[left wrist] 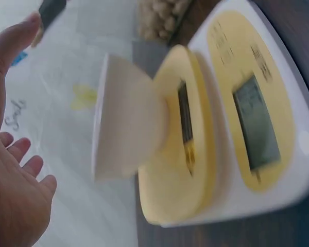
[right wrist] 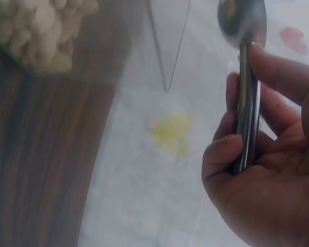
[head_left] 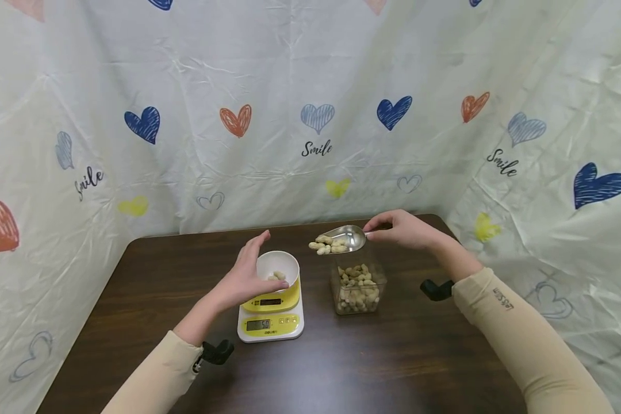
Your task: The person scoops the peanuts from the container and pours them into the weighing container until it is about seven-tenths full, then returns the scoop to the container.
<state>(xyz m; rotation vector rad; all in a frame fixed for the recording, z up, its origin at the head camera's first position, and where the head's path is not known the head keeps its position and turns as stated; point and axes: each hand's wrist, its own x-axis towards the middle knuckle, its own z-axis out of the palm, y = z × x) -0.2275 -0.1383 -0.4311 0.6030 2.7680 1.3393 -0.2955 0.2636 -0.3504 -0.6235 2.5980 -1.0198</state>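
Note:
My right hand (head_left: 401, 229) grips the handle of a metal scoop (head_left: 353, 238), its fingers curled round the handle (right wrist: 247, 113) in the right wrist view. Several unshelled peanuts (head_left: 327, 246) lie in the scoop, held over the far side of a clear container (head_left: 359, 305) of peanuts. Fingers spread, my left hand (head_left: 240, 280) hovers at the left side of a white bowl (head_left: 287, 260); the left wrist view shows a gap between them. A few peanuts (head_left: 277, 276) sit in the bowl, which stands on a yellow and white kitchen scale (head_left: 271, 332) with a lit display.
Both scale and container stand on a dark wooden table (head_left: 372, 368). Behind its far edge hangs a white curtain (head_left: 269, 172) printed with hearts. A black wrist camera (head_left: 217, 352) is strapped to the left arm, another camera (head_left: 437, 290) to the right.

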